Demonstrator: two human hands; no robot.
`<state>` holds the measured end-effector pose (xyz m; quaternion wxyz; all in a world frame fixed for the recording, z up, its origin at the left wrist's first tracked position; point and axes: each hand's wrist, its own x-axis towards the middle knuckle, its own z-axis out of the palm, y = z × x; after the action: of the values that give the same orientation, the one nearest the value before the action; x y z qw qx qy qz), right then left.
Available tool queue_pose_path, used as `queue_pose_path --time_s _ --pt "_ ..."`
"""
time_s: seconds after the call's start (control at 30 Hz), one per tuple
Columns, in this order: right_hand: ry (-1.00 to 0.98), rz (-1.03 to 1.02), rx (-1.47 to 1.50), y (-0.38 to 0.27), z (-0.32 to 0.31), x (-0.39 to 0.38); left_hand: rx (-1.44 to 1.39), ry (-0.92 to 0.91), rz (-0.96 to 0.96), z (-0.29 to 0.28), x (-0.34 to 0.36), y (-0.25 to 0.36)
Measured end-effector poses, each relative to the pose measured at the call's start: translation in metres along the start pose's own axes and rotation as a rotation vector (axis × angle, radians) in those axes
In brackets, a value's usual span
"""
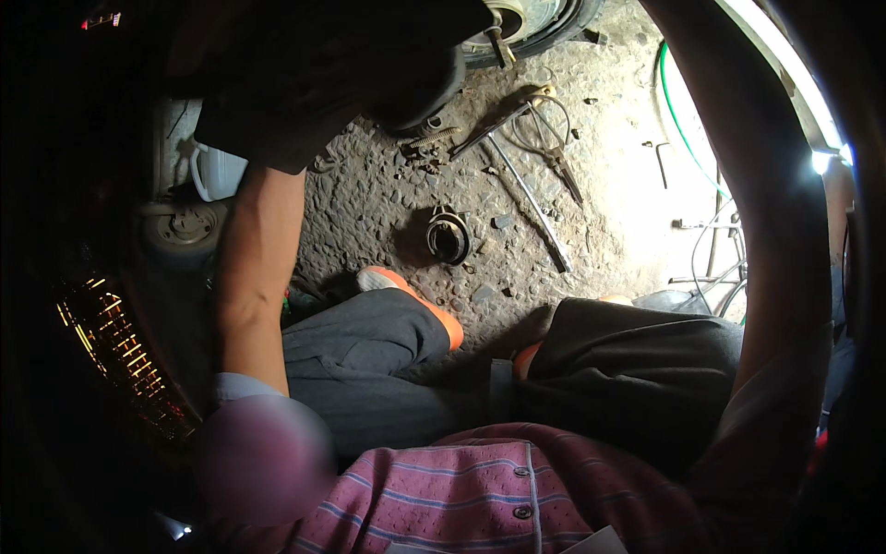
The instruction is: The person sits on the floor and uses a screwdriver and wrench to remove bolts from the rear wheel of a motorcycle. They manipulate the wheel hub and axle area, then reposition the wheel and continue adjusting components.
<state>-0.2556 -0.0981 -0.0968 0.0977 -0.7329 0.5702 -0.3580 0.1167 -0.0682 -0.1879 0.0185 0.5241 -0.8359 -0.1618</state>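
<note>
My left forearm (pixel 263 249) reaches up and passes behind a large dark shape (pixel 305 83), which hides my left hand. My right arm (pixel 780 194), deep in shadow, stretches up along the right side, and its hand lies outside the picture. Whether either hand holds anything does not show. Nearest to the dark shape is part of a wheel with a black tyre (pixel 563 37). On the rough ground below lie a long metal bar tool (pixel 524 180), what looks like pliers (pixel 565 171), a coil spring (pixel 436 138) and a dark ring-shaped part (pixel 448 238).
A white plastic jug (pixel 218 174) stands at the left above a small wheel (pixel 187 226). Small loose parts and stones dot the ground. An L-shaped hex key (pixel 662 164), a green hose (pixel 683 120) and thin cables (pixel 724 254) lie at the right, by a bright light (pixel 820 162).
</note>
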Motion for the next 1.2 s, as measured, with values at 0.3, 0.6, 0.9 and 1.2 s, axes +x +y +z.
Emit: queue_pose_path --time_s 0.3,0.6,0.9,1.2 --pt "-0.063 -0.031 0.077 0.011 0.007 0.002 -0.064 0.296 -0.563 0.058 -0.050 -0.084" --pt "-0.116 -0.059 0.143 0.014 -0.002 -0.002 -0.280 0.349 -0.907 0.129 -0.038 -0.120" --pt "-0.200 0.091 -0.004 0.028 0.008 0.006 -0.405 0.405 -0.965 0.175 -0.029 -0.150" --pt "-0.153 -0.027 -0.056 0.049 0.011 -0.002 -0.315 0.618 -0.625 0.046 -0.027 -0.151"
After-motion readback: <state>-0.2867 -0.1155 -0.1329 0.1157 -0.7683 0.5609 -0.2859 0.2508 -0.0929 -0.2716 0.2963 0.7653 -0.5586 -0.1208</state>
